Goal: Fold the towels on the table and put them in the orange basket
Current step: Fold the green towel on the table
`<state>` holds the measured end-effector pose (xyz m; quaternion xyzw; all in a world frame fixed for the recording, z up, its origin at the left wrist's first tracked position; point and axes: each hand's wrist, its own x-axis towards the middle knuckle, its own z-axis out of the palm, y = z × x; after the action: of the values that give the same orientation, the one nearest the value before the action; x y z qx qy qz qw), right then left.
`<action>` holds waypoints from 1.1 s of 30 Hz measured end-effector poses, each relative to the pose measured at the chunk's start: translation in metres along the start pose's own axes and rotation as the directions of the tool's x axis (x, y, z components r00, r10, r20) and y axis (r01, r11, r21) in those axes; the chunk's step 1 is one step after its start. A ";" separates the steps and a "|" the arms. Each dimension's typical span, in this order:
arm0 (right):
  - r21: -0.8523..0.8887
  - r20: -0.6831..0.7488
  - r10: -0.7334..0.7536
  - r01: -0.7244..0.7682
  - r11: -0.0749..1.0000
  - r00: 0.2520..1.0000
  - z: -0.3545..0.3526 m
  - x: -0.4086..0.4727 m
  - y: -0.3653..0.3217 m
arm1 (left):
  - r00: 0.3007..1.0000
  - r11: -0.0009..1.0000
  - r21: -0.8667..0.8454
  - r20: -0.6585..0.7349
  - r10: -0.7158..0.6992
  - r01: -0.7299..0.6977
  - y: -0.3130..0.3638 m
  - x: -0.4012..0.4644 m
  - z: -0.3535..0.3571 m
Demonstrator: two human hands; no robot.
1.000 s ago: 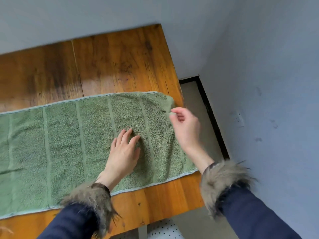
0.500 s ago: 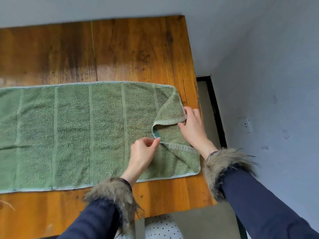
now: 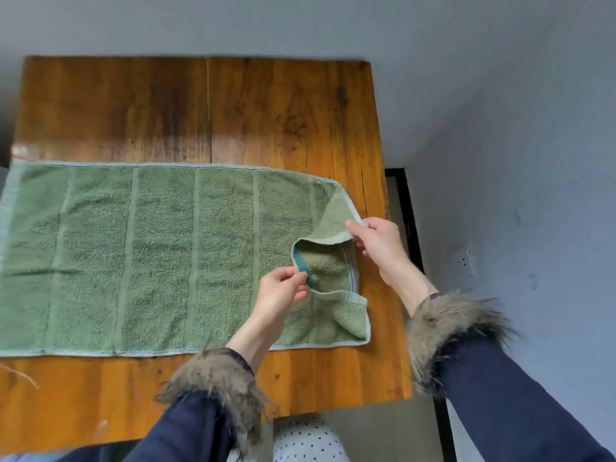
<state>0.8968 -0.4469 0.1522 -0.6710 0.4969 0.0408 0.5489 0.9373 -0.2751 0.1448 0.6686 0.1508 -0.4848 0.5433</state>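
A long green striped towel (image 3: 160,255) lies flat across the wooden table (image 3: 266,115), its left end running out of view. The towel's right end is lifted and turned back toward the middle. My left hand (image 3: 283,288) pinches the hem of that raised end near a dark green loop. Farther right and higher, my right hand (image 3: 376,245) pinches the same hem at its corner. No orange basket is in view.
The table's right edge (image 3: 393,295) is just past my right hand, with grey floor (image 3: 376,431) and a dark skirting strip below it. A grey wall with a socket (image 3: 465,261) stands to the right. Dotted white fabric (image 3: 306,441) shows under the table's near edge.
My left hand rose from lying flat on the towel and took the hem. Both hands have lifted the right end and turned it back toward the middle.
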 end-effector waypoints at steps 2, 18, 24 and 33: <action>0.008 0.036 -0.071 0.071 0.997 0.997 0.004 -0.014 -0.025 | 0.997 0.999 -0.004 0.062 0.037 -0.037 0.011 -0.011 -0.014; -0.007 0.301 -0.385 0.405 0.914 0.873 0.167 -0.108 -0.193 | 0.971 0.973 0.001 -0.059 0.233 -0.233 0.079 -0.091 -0.243; 0.017 0.351 -0.389 0.410 0.912 0.852 0.250 -0.116 -0.221 | 0.948 0.967 0.048 -0.190 0.254 -0.250 0.090 -0.090 -0.320; 0.050 0.402 -0.343 0.354 0.934 0.849 0.335 -0.092 -0.229 | 0.817 0.927 0.288 -0.455 0.354 -0.242 0.071 -0.045 -0.400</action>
<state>1.1775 -0.1518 0.2347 -0.7337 0.2423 0.0847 0.6291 1.1613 0.0626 0.1981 0.8413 0.1249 -0.2174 0.4789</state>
